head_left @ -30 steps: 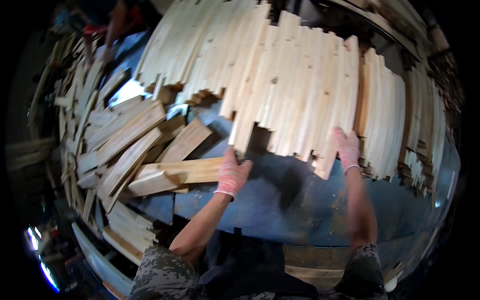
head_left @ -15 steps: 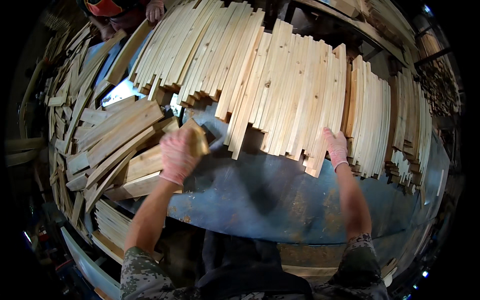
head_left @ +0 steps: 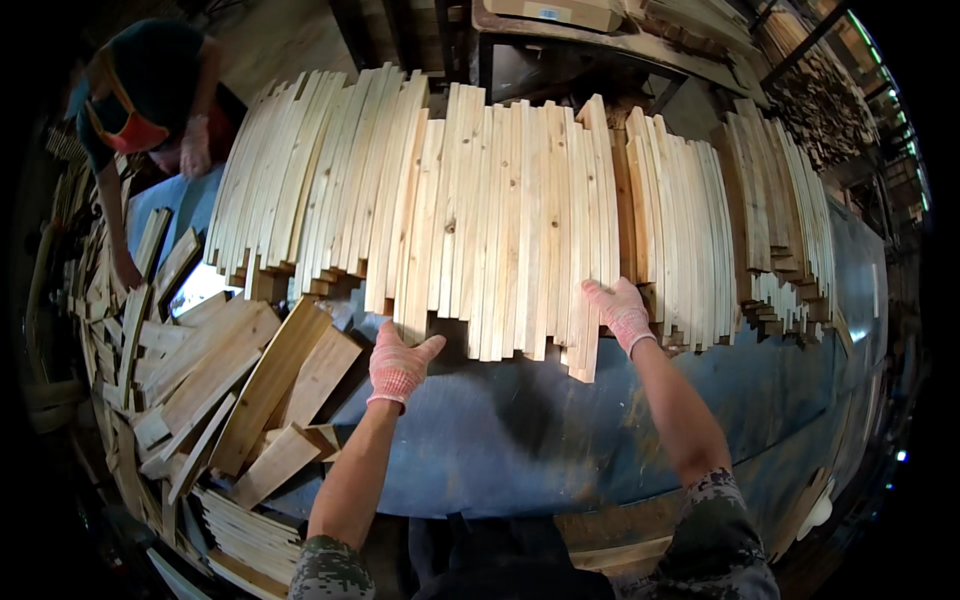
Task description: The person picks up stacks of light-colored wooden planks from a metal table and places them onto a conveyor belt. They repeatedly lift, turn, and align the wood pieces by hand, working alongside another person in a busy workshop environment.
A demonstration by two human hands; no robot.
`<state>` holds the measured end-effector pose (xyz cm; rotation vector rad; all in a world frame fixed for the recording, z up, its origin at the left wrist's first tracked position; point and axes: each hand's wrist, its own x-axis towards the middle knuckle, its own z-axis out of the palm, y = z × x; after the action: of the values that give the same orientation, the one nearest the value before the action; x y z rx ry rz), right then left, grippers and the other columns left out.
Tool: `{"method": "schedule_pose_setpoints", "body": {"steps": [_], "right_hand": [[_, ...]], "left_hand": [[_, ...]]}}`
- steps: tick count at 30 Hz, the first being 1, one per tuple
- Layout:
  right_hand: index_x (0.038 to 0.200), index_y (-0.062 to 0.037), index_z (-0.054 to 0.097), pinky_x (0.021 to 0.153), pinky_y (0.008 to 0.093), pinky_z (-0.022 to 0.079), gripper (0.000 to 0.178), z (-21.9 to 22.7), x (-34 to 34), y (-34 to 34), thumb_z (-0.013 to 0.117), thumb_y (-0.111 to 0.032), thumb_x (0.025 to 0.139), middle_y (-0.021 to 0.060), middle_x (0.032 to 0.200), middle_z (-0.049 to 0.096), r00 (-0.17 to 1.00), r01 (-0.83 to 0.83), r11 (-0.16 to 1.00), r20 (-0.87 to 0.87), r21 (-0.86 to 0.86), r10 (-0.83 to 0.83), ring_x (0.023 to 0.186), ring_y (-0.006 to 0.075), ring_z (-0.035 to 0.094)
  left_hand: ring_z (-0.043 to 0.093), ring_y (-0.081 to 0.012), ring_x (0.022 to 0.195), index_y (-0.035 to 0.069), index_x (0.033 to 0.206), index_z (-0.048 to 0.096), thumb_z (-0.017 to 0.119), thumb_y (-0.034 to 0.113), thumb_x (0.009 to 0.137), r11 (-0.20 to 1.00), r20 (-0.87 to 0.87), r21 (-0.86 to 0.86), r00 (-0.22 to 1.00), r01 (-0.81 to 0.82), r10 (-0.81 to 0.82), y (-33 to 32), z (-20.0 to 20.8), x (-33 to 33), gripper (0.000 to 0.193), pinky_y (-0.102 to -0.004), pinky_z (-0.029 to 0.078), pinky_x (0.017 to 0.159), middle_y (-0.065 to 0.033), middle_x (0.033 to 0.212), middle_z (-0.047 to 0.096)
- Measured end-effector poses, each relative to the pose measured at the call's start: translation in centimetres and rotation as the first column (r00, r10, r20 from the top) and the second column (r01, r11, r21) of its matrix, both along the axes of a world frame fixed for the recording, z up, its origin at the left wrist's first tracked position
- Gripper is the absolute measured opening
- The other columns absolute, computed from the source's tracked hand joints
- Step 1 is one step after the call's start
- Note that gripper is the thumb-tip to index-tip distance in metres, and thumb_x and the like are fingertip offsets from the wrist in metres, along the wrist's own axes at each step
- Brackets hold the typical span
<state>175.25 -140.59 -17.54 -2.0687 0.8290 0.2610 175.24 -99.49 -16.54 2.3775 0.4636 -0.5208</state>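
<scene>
A long row of pale wooden strips (head_left: 510,220) stands packed side by side across the table, with uneven near ends. My left hand (head_left: 398,365), in a pinkish knit glove, is at the near end of a strip that juts out. Its thumb is spread away from the fingers, and nothing is held in it. My right hand (head_left: 618,310), gloved the same way, rests against the near part of the strips beside a darker gap in the row. Its fingers are apart, though some fingertips are hidden. Strip ends jut toward me between my hands.
A jumbled heap of boards (head_left: 205,360) lies left on the blue-grey metal table (head_left: 490,430). Another person (head_left: 150,110) stands at the far left, hands near the boards. More strips (head_left: 780,210) are stacked at right. Behind is a bench (head_left: 600,40); below left, a strip stack (head_left: 250,535).
My left hand has let go of a short board on the heap and moved right to the strip ends. My right hand stays at the row. The view has shifted, showing more of the other person.
</scene>
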Motion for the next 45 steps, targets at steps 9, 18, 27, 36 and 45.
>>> {"method": "schedule_pose_setpoints", "body": {"steps": [9,18,27,36,45], "right_hand": [[0.109,0.0070,0.072,0.087,0.0475,0.058,0.073,0.8,2.8,1.4,0.076,-0.064,0.091,0.0273,0.105,0.076,0.989,0.143,0.973,0.053,-0.184,-0.135,0.100,0.0408,0.075],[0.109,0.0051,0.075,0.094,0.0521,0.056,0.072,1.3,-10.3,5.5,0.077,-0.063,0.089,0.0317,0.111,0.076,0.997,0.066,0.950,-0.012,-0.304,-0.073,0.110,0.0468,0.072],[0.122,-0.0020,0.074,0.101,0.0472,0.056,0.057,2.9,-35.6,14.0,0.079,-0.049,0.090,0.0229,0.124,0.074,0.974,0.188,0.972,-0.103,-0.144,-0.204,0.115,0.0398,0.072],[0.146,-0.0075,0.062,0.105,0.0425,0.054,0.059,4.2,-49.6,20.4,0.078,-0.034,0.095,0.0171,0.132,0.074,0.988,0.152,0.977,-0.002,0.151,-0.153,0.118,0.0304,0.072],[0.163,-0.0067,0.043,0.114,0.0415,0.048,0.075,1.9,-49.1,15.0,0.073,-0.037,0.101,0.0212,0.151,0.062,0.986,-0.168,0.980,0.029,0.109,0.166,0.135,0.0320,0.063]], "left_hand": [[0.072,-0.0503,0.103,0.003,0.124,0.052,0.086,0.030,0.080,0.983,0.101,0.184,0.995,0.003,-0.022,-2.4,-0.1,2.1,0.062,-0.0525,0.058,0.093,-0.0307,0.106,0.075],[0.073,-0.0488,0.101,0.003,0.124,0.055,0.085,0.022,0.076,0.992,0.072,0.121,0.997,-0.042,0.034,2.0,0.4,-11.6,0.059,-0.0516,0.058,0.091,-0.0271,0.104,0.075],[0.073,-0.0459,0.107,0.007,0.139,0.055,0.086,0.024,0.074,0.996,-0.009,0.055,0.998,-0.069,0.070,10.4,0.2,-37.2,0.073,-0.0513,0.059,0.093,-0.0236,0.117,0.074],[0.074,-0.0467,0.109,0.007,0.147,0.047,0.090,0.032,0.072,0.991,-0.126,-0.001,0.983,0.131,-0.130,20.3,3.6,-46.2,0.091,-0.0528,0.060,0.095,-0.0251,0.116,0.076],[0.066,-0.0389,0.128,-0.001,0.142,0.060,0.079,0.035,0.095,0.866,-0.021,-0.349,0.921,0.358,-0.389,21.5,1.7,-35.6,0.062,-0.0431,0.051,0.111,-0.0232,0.136,0.070]]}}
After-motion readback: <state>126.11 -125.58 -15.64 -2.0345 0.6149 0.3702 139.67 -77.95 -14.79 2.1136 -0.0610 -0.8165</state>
